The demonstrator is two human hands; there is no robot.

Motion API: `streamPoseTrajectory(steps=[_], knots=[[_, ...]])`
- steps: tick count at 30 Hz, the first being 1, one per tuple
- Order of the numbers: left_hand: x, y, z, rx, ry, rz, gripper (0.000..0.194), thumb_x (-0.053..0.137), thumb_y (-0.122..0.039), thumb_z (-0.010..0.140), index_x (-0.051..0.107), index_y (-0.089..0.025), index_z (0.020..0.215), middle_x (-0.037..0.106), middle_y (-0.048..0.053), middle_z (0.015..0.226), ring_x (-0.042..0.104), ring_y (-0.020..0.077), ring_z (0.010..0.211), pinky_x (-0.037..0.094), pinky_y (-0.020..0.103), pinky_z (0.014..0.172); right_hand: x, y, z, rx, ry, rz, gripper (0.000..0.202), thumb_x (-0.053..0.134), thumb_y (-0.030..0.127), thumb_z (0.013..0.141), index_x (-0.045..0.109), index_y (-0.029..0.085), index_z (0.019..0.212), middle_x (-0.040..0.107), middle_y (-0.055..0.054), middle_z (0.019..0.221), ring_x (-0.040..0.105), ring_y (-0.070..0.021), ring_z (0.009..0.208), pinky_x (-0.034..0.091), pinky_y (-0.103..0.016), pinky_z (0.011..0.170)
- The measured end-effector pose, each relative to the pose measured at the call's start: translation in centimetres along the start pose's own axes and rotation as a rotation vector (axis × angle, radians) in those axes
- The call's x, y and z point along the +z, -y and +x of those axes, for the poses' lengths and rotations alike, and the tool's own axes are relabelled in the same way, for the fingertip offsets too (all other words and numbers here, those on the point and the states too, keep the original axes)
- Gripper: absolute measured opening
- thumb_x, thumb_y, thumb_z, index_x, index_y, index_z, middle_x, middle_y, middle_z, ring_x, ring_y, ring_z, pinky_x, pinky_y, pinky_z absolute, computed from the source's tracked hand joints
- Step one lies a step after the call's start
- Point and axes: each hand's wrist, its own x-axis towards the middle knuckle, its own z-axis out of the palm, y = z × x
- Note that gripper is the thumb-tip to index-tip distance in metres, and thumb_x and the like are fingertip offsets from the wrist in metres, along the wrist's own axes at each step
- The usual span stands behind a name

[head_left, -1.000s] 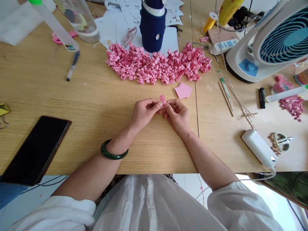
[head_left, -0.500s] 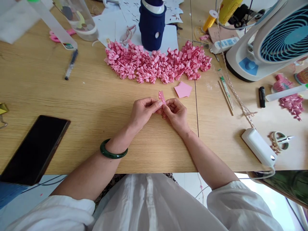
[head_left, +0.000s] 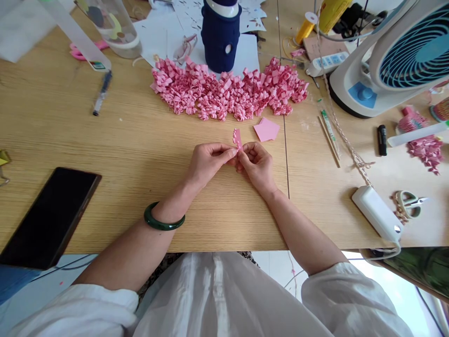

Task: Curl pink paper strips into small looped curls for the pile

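- Pink strip [head_left: 237, 136] is pointing away from the near edge of the surface [head_left: 224, 210], well in from it.
- Left hand [head_left: 211, 161] and right hand [head_left: 258, 166] are both pinching its lower end.
- Pink pile [head_left: 242, 97] is lying farther from that edge.

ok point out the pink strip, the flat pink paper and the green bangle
Pink strip [head_left: 238, 137]: head view, on its exposed upper part.
Flat pink paper [head_left: 266, 130]: head view, middle of its top face.
Green bangle [head_left: 163, 225]: head view, on the near side of its band.

Both hands [head_left: 206, 161] [head_left: 258, 164] pinch a small pink strip [head_left: 238, 137].
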Motion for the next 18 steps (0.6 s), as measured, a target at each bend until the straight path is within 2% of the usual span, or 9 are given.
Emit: streamPoseTrajectory(steps=[8, 18], knots=[[0.07, 0.49, 0.14, 0.036, -0.013, 0.041, 0.021, 0.079, -0.038, 0.078, 0.079, -0.017, 0.077, 0.079, 0.004, 0.077, 0.070, 0.0165, 0.071, 0.056, 0.028, 0.071, -0.06, 0.06, 0.01, -0.005, 0.015, 0.050, 0.054, 0.084, 0.069, 0.078, 0.061, 0.021, 0.086, 0.067, 0.004, 0.067, 0.060, -0.0058, 0.049, 0.052, -0.020, 0.048], [0.02, 0.42, -0.08, 0.165, -0.095, 0.208, 0.023, 0.078, -0.040, 0.079, 0.077, -0.018, 0.075, 0.079, 0.003, 0.075, 0.066, 0.0145, 0.065, 0.051, 0.026, 0.065, -0.19, 0.06, 0.11, -0.020, 0.027, 0.066, 0.054, 0.086, 0.068, 0.076, 0.064, 0.019, 0.084, 0.070, 0.004, 0.068, 0.061, -0.0053, 0.049, 0.053, -0.019, 0.049]])
